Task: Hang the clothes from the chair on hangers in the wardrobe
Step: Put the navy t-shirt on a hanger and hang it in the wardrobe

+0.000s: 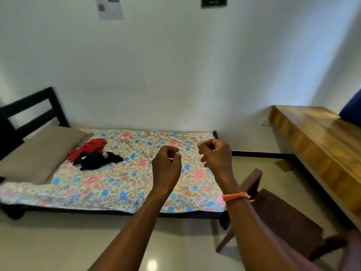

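Both forearms reached up from the near edge, wrists bent. On the left hand (166, 163) the grip was curled together, holding nothing. On the right hand (214, 155), thread-banded at the wrist, the fingers were likewise curled on nothing. Beyond them, a red garment (91, 147) and a dark garment (97, 160) lay bunched on the floral bed (121, 188), near the pillow (37, 153). Nearby at the right stood a wooden chair (273, 216), beside a wooden surface (316, 137).

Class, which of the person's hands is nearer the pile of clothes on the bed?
Left. The left hand hangs right of the clothes pile; the right hand is farther right, nearer the chair.
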Available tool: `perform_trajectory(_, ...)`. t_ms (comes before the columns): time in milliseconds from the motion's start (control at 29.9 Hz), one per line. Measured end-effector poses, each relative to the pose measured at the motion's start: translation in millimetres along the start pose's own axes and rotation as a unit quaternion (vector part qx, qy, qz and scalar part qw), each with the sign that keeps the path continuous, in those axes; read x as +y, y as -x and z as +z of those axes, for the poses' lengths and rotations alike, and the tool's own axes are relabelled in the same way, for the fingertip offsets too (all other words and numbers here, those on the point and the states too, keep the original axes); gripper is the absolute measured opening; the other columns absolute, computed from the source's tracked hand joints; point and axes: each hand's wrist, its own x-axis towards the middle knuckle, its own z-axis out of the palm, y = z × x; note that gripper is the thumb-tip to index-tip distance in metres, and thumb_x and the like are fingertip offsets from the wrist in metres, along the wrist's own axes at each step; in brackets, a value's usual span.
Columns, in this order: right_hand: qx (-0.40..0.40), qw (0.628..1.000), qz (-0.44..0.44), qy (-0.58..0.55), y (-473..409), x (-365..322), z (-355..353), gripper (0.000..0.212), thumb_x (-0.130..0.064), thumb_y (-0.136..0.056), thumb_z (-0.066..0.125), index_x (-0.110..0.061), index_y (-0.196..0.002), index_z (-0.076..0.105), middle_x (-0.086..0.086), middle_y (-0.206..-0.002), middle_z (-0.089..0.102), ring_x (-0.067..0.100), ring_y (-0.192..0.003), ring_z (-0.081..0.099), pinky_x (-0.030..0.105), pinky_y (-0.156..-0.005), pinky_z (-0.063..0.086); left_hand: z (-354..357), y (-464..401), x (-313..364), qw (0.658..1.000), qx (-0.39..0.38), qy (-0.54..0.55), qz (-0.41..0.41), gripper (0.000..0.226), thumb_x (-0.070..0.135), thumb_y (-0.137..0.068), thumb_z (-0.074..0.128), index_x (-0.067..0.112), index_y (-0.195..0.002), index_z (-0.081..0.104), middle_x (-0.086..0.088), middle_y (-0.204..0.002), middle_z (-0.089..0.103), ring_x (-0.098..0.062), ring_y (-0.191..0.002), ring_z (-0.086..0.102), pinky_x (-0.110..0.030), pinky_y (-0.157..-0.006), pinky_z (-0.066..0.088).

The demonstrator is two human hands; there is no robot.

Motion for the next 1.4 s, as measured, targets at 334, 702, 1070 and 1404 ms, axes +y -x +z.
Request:
perform_trajectory(334, -0.159, 0.985, 0.066, -0.002, -132, 41, 276, 0.024, -0.014, -0.091, 0.068, 0.007, -0.082, 0.067, 0.015, -0.076, 0.07, 0.02, -0.058, 0.065, 0.017, -0.044, 0.045, -102, -218, -154, 0.986, 0.029, -0.075, -0.146, 0.007, 0.013, -0.095, 0.058, 0.015, -0.101, 0.059, -0.009, -0.094, 0.063, -0.029, -0.083, 0.063, -0.05, -0.074, 0.055)
perform_trajectory(702, -0.281, 0.951, 0.111, 0.061, -270, 73, 538, 0.029, -0.013, -0.094, 0.066, 0.015, -0.087, 0.062, 0.034, -0.083, 0.063, 0.033, -0.065, 0.066, 0.028, -0.049, 0.051, -198, -439, -296, 0.952, 0.067, -0.131, -0.27, 0.013, 0.005, -0.096, 0.047, 0.014, -0.102, 0.055, -0.007, -0.087, 0.058, -0.026, -0.067, 0.049, -0.042, -0.062, 0.042)
perform_trajectory(1070, -0.375, 0.878, 0.202, 0.219, -367, 205, 843, 0.022, -0.008, -0.088, 0.063, -0.002, -0.074, 0.047, 0.012, -0.071, 0.045, 0.02, -0.06, 0.041, 0.03, -0.061, 0.033, -278, -668, -593, 0.886, 0.026, -0.209, -0.414, 0.035, 0.014, -0.091, 0.063, -0.003, -0.119, 0.052, -0.022, -0.115, 0.059, -0.038, -0.1, 0.06, -0.04, -0.075, 0.048)
perform_trajectory(1404, -0.461, 0.824, 0.21, 0.255, -395, 353, 1026, 0.015, -0.012, -0.093, 0.064, -0.006, -0.086, 0.052, -0.005, -0.065, 0.048, 0.005, -0.053, 0.042, 0.011, -0.049, 0.035, -273, -761, -803, 0.823, 0.067, -0.2, -0.528, 0.057, 0.02, -0.089, 0.069, 0.011, -0.14, 0.045, -0.016, -0.133, 0.058, -0.036, -0.12, 0.057, -0.045, -0.096, 0.049)
